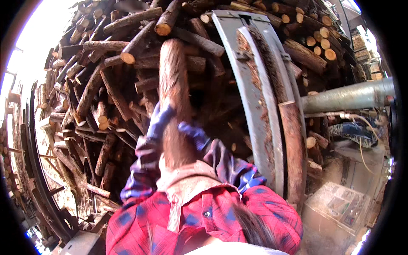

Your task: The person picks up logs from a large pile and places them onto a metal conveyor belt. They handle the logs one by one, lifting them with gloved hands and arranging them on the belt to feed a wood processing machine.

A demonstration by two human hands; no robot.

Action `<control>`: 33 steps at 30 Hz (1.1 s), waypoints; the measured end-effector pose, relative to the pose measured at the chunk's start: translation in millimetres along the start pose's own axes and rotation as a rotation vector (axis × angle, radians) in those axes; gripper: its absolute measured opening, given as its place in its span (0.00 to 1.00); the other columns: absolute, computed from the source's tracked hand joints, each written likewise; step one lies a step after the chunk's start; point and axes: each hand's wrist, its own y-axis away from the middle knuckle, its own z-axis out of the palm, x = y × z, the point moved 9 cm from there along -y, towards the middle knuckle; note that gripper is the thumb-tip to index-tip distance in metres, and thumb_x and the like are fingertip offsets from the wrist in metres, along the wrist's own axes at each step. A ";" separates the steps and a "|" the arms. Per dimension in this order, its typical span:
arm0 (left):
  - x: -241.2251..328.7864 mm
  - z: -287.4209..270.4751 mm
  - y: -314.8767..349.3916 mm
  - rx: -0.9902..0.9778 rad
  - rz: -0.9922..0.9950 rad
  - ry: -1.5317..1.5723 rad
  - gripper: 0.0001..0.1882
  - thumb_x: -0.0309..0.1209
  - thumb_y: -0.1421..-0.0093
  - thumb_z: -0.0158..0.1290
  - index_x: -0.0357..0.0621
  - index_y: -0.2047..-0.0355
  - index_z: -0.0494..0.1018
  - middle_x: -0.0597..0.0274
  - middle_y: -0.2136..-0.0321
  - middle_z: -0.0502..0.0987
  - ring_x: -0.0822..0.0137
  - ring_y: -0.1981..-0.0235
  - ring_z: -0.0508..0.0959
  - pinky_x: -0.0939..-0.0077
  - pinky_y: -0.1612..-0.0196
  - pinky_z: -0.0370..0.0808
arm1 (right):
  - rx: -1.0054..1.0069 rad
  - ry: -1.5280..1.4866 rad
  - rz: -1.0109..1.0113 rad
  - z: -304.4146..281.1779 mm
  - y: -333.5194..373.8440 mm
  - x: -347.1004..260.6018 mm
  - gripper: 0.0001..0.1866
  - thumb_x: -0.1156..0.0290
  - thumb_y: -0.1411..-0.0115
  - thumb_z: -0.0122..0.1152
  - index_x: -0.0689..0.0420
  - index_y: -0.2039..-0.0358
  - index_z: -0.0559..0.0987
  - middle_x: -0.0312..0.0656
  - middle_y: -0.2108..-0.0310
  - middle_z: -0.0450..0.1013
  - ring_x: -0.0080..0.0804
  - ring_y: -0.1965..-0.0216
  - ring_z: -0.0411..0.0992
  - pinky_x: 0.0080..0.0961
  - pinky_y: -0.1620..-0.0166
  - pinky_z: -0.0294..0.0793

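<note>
A thick brown log, smeared by motion, points away from my body, its near end against my pinkish apron. My left hand, in a blue-purple glove, grips the log's left side. On its right side my right hand, gloved alike, is closed against the bark. Parts of the fingers are blurred or hidden by the log. Right of my hands runs a grey metal trough with bark scraps in it. Another log lies lengthwise along the trough's right edge.
A large heap of loose logs fills the far side and left. Cut logs are piled at the far right. A pale green pipe reaches toward the trough from the right. At the lower right sits a cardboard box.
</note>
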 end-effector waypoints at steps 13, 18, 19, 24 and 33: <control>35.6 264.1 57.9 -0.356 0.150 -0.299 0.35 0.38 0.35 0.59 0.39 0.34 0.59 0.53 0.44 0.73 0.66 0.42 0.71 0.69 0.37 0.67 | 0.422 1.257 -0.585 -82.0 174.8 -485.4 0.53 0.55 0.54 0.79 0.65 0.34 0.61 0.52 0.47 0.74 0.42 0.48 0.74 0.34 0.44 0.75; -21.6 43.3 62.6 -0.049 0.090 -0.607 0.46 0.50 0.42 0.63 0.35 0.33 0.57 0.45 0.47 0.75 0.60 0.49 0.77 0.67 0.46 0.74 | 0.905 1.811 -0.058 -178.9 157.5 -429.1 0.63 0.48 0.56 0.79 0.64 0.29 0.52 0.60 0.34 0.60 0.54 0.32 0.58 0.41 0.31 0.55; -17.4 21.3 80.2 0.026 -0.115 -0.649 0.39 0.45 0.37 0.60 0.37 0.34 0.60 0.54 0.47 0.75 0.65 0.46 0.74 0.71 0.42 0.70 | 0.806 1.755 -0.179 -170.2 176.5 -419.0 0.62 0.51 0.56 0.79 0.65 0.30 0.52 0.60 0.33 0.58 0.52 0.32 0.58 0.41 0.31 0.56; -22.2 -157.1 85.1 0.300 -0.215 -0.745 0.30 0.48 0.39 0.60 0.35 0.46 0.73 0.57 0.57 0.79 0.65 0.57 0.78 0.71 0.51 0.74 | 0.960 1.731 -0.127 -187.5 185.4 -405.0 0.58 0.54 0.54 0.78 0.51 0.28 0.51 0.56 0.35 0.63 0.52 0.36 0.63 0.45 0.34 0.62; 64.2 -147.2 -183.9 -0.107 -0.137 -0.639 0.22 0.46 0.37 0.58 0.37 0.57 0.78 0.69 0.71 0.75 0.74 0.68 0.73 0.76 0.63 0.71 | 0.663 2.096 -0.677 26.1 -69.1 -332.3 0.44 0.56 0.52 0.73 0.56 0.36 0.67 0.54 0.34 0.59 0.55 0.34 0.59 0.48 0.33 0.60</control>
